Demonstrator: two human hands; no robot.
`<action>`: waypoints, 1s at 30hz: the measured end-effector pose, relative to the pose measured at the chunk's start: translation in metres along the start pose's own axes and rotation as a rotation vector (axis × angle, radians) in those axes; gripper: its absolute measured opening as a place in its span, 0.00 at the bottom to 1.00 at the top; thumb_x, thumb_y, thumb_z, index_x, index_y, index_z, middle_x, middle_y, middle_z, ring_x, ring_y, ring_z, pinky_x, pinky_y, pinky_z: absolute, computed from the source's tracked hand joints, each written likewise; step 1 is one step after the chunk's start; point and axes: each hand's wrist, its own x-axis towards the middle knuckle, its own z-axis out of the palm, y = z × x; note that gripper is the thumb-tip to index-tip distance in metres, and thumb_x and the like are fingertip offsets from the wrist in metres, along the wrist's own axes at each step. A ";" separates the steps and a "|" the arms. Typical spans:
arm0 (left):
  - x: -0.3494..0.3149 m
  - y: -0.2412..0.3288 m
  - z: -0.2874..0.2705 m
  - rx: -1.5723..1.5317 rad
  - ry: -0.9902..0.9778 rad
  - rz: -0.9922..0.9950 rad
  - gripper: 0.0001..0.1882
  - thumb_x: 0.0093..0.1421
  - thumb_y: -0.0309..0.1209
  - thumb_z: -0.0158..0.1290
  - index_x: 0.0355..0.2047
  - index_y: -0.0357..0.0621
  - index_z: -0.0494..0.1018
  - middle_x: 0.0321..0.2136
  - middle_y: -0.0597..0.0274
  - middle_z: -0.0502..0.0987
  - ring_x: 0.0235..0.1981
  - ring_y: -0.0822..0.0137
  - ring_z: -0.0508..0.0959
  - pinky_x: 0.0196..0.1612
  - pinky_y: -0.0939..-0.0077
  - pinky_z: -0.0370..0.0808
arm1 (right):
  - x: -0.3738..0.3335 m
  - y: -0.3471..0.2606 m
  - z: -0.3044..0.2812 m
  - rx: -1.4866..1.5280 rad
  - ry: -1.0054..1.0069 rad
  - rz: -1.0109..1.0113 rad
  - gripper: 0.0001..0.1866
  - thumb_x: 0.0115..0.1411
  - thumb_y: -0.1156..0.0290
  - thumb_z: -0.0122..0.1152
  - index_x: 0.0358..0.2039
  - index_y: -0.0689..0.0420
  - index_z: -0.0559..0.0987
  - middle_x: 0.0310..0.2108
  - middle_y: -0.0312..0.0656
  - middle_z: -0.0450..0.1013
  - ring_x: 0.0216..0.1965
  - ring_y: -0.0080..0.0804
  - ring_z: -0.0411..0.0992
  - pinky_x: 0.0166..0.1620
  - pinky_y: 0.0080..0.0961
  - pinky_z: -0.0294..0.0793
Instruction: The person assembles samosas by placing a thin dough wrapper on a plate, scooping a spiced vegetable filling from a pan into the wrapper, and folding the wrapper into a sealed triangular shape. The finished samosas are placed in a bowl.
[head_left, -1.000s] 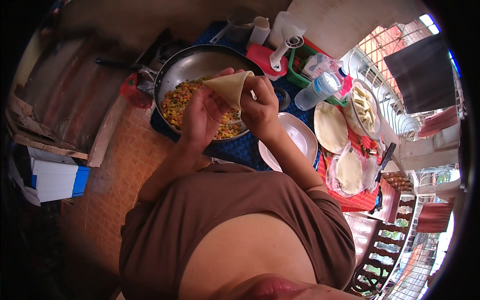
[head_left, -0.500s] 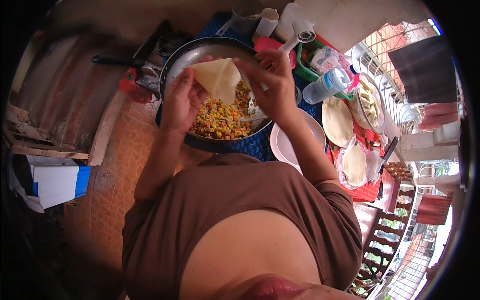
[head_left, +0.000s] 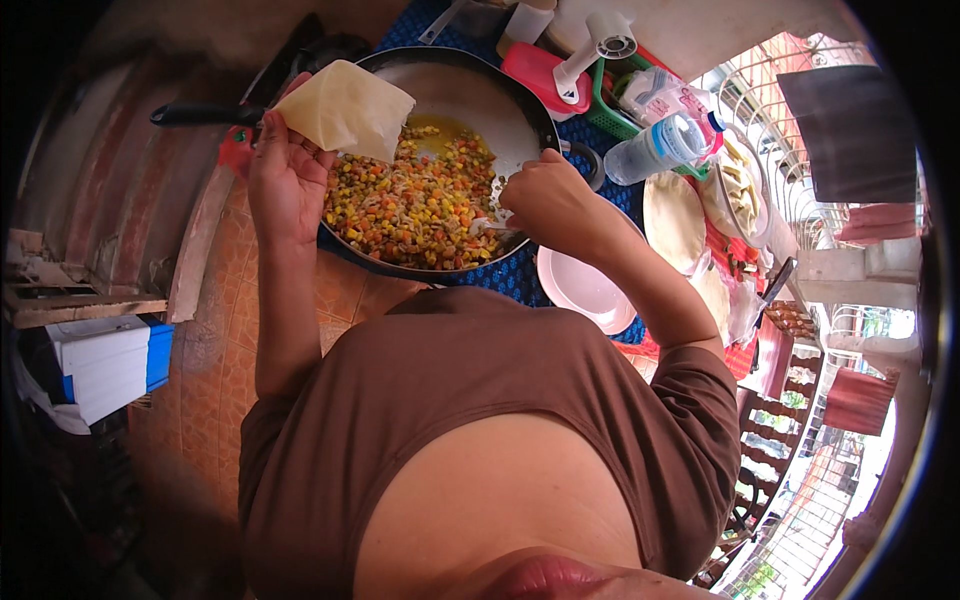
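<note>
My left hand (head_left: 285, 185) is raised over the pan's left side, its fingers pinching a pale, thin pastry wrapper (head_left: 345, 108) folded into a cone. Below it lies a wide, dark-rimmed frying pan (head_left: 470, 82) holding a mix of diced vegetables (head_left: 410, 205), with yellow and orange bits and some liquid at the far side. At the pan's right edge my right hand (head_left: 555, 200) is closed around the handle of a spoon (head_left: 488, 226). The spoon's head rests in the diced mix; its grip is partly hidden by my fingers.
A pink plate (head_left: 590, 285) sits right of the pan. Beyond it are round wrapper sheets (head_left: 675, 220), a bowl of folded wrappers (head_left: 740, 190), a water bottle (head_left: 655, 148), a green basket (head_left: 612, 112) and a red-lidded container (head_left: 540, 78). The pan's black handle (head_left: 200, 115) sticks out left.
My left hand has moved left and away with the wrapper. My right hand has let go of the wrapper, come down to the pan's right edge and closed on the spoon.
</note>
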 end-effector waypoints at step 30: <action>0.001 -0.003 -0.002 -0.288 0.289 -0.068 0.22 0.70 0.37 0.33 0.56 0.32 0.61 0.56 0.50 0.66 0.59 0.60 0.65 0.64 0.61 0.59 | 0.093 0.010 0.041 0.597 0.064 0.032 0.15 0.50 0.79 0.52 0.37 0.55 0.82 0.28 0.43 0.77 0.31 0.37 0.75 0.37 0.31 0.72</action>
